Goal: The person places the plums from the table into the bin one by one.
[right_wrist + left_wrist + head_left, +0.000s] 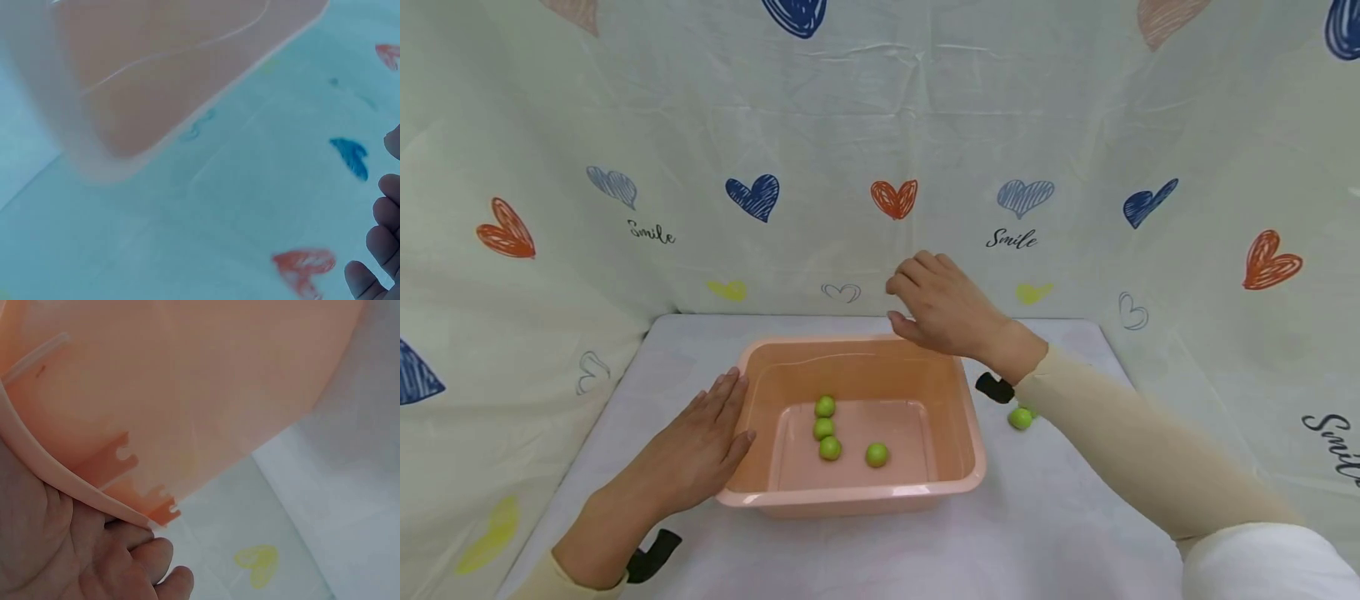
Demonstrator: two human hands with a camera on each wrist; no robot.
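Observation:
A peach-colored plastic basin [865, 497] stands on the white-covered table, with several small round green balls [876, 454] on its floor. Three of them sit in a line left of the middle, one apart to the right. My left hand [700, 446] rests against the basin's left rim, fingers straight along it; the left wrist view shows the palm [81, 550] just under the rim. Above the basin's far right corner is my right hand [943, 308], fingers loosely bent and holding nothing. Its fingertips [384, 244] show at the edge of the right wrist view.
More green balls [1020, 417] lie on the table [1075, 508] right of the basin, partly hidden by my right forearm. A pale cloth [820, 108] printed with hearts hangs behind the table and along its sides. Each wrist wears a black strap [653, 557].

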